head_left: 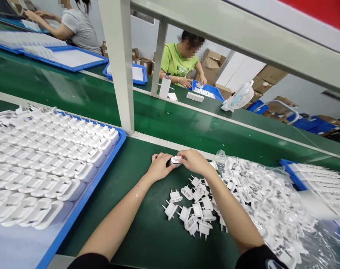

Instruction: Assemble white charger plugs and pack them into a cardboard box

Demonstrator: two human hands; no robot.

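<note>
Near the far edge of the green bench (147, 186), my left hand (160, 167) is closed around a white charger body (175, 160). My right hand (191, 160) pinches at the top of the same charger, by its plug end; its fingertips hide part of it. Just below my right hand lie loose white two-pin plug pieces (198, 209), scattered in a small group. On the left, a blue tray (121, 136) carries rows of white chargers with their pins upward.
A clear plastic bag (321, 239) spills a heap of white plug pieces (259, 194) at the right. Behind it sits another blue tray (289, 172) of white parts. A metal post (122, 74) rises ahead. Across the belt, two people work, near a small fan (240, 96).
</note>
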